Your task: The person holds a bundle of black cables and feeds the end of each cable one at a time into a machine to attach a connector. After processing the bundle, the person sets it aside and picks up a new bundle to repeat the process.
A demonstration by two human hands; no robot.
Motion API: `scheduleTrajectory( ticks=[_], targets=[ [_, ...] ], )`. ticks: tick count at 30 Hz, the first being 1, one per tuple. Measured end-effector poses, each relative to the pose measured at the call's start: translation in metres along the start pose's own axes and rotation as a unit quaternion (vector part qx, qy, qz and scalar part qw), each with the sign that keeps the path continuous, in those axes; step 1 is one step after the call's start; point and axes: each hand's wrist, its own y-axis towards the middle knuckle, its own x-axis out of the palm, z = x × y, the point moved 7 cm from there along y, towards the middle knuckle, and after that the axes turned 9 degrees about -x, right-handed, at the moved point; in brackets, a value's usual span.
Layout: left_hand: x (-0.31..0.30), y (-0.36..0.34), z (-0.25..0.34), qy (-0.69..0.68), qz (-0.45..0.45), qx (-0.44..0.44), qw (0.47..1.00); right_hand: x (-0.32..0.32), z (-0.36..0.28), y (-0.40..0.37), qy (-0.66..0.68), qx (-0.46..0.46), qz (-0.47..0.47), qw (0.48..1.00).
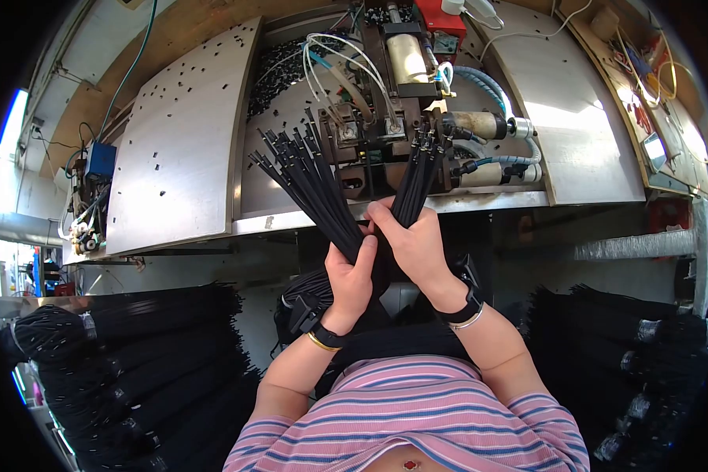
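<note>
My left hand [352, 275] is closed around a thick bundle of black cords [315, 185], fanned out toward the upper left. A smaller bundle of black cords [418, 177] is gripped in my right hand [409, 240] and points up, leaning slightly right. Small light marks show near the upper ends of both bundles. The fingers of both hands come close together at the front edge of the bench. Directly behind the bundles stands a machine [374, 130] with metal blocks, a cylinder and white tubes. The lower ends of the held cords are hidden by my hands.
Metal bench panels [185, 141] lie left and right [582, 134] of the machine, with small black bits scattered on the left one. Large stacks of black cords hang at the lower left [149, 377] and lower right [613, 370]. A blue box [100, 160] stands at far left.
</note>
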Motion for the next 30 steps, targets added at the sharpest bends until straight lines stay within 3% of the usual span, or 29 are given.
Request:
scheduleTrajectory(
  ticks=[13, 21, 24, 30],
  targets=[
    [0.030, 0.000, -0.010, -0.010, -0.037, -0.028, 0.999, -0.020, -0.006, 0.007, -0.047, 0.017, -0.078, 0.996],
    [0.024, -0.019, -0.019, -0.045, -0.024, -0.020, 0.998, -0.028, -0.001, -0.019, -0.056, -0.011, -0.032, 0.998],
    [0.024, -0.021, -0.024, -0.017, -0.035, -0.015, 0.999, -0.037, -0.002, -0.023, -0.049, -0.031, 0.026, 0.998],
    [0.006, -0.015, -0.009, 0.018, -0.015, -0.006, 1.000, -0.013, -0.002, -0.021, -0.026, -0.025, 0.036, 0.999]
  ],
)
